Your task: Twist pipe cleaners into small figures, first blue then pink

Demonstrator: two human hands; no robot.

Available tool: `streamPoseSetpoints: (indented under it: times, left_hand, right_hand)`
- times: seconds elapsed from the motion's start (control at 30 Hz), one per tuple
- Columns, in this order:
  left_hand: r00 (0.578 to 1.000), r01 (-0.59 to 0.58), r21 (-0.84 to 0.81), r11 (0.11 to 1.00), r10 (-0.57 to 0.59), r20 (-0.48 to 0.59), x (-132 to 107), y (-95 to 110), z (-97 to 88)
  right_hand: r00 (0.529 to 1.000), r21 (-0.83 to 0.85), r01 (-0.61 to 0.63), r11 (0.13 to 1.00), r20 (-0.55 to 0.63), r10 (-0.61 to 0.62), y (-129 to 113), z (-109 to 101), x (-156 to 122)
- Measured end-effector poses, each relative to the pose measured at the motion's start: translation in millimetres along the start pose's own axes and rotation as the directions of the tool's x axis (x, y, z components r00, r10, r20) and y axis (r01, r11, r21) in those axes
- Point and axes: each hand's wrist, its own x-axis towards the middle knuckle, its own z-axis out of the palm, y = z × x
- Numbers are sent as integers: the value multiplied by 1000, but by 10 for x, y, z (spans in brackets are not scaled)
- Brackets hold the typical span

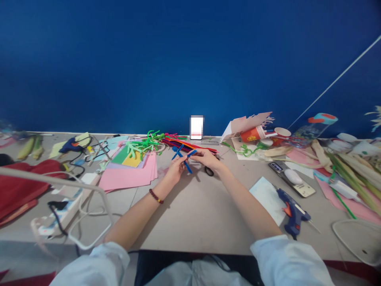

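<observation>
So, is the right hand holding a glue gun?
No, the right hand and left hand pinch a blue pipe cleaner; a glue gun lies on the table.

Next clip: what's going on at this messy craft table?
A person holds a blue pipe cleaner, bent into a crossed shape, above the table. The left hand pinches its lower part and the right hand grips an upper end. A pile of coloured pipe cleaners lies just behind, pink paper to the left, a glue gun to the right.
</observation>
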Motion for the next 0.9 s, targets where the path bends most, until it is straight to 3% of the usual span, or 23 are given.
streamPoseSetpoints:
  times: [0.2, 0.4, 0.5, 0.73, 0.9]
  left_hand:
    - [986, 162, -27, 986, -161, 38, 34, -7, -36]
    - [998, 40, 119, 992, -45, 41, 45, -7, -44]
    - [999, -1, 106, 994, -3, 38, 37, 8, -35]
    - [995, 70, 59, 996, -74, 70, 53, 4, -42]
    - [992, 55, 66, 996, -62, 111, 56, 25, -68]
  right_hand:
    - [996, -112, 84, 990, -10, -85, 20, -37, 11]
    - [992, -178, 116, 977, -36, -124, 17, -51, 6]
    - [992, -183, 99, 978, -57, -111, 30, -56, 12]
    - [987, -353, 111, 929, -70, -145, -23, -55, 6]
    - [998, -251, 40, 967, -37, -51, -37, -89, -36]
